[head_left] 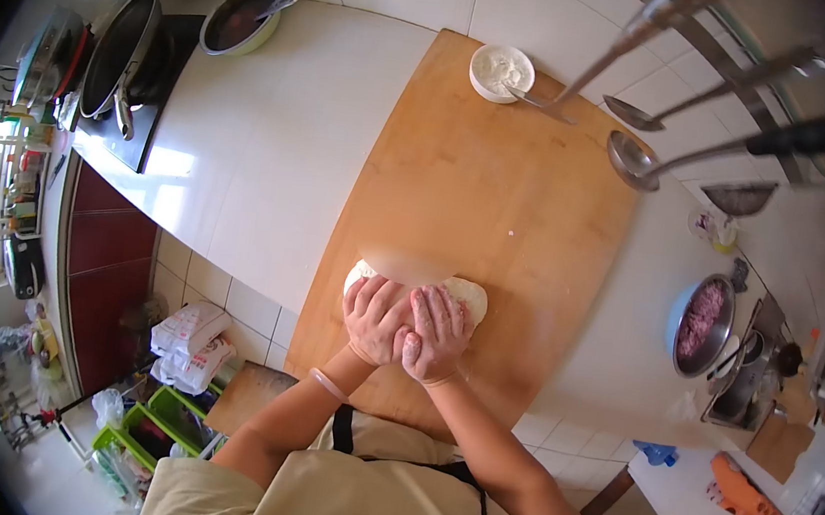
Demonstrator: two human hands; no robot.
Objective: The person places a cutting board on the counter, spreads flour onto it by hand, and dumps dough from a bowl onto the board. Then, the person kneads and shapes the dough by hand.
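Observation:
A flattened piece of pale dough (475, 296) lies across the near part of the wooden board (502, 166). My left hand (376, 316) is curled over its left half, with a pale bangle on that wrist. Beside it, my right hand (437, 333) grips the right half, its fingers pointing away from me. The two thumbs meet in the middle. Pinkish smears show on the dough by my right fingers. A blurred patch covers the dough's far middle edge, and both palms hide its near side.
A white bowl of flour (502, 71) with a spoon stands at the board's far edge. Ladles (634, 160) hang above on the right. Further right sits a bowl of pinkish minced filling (702, 323). A frying pan (120, 51) and another bowl (241, 23) are on the left.

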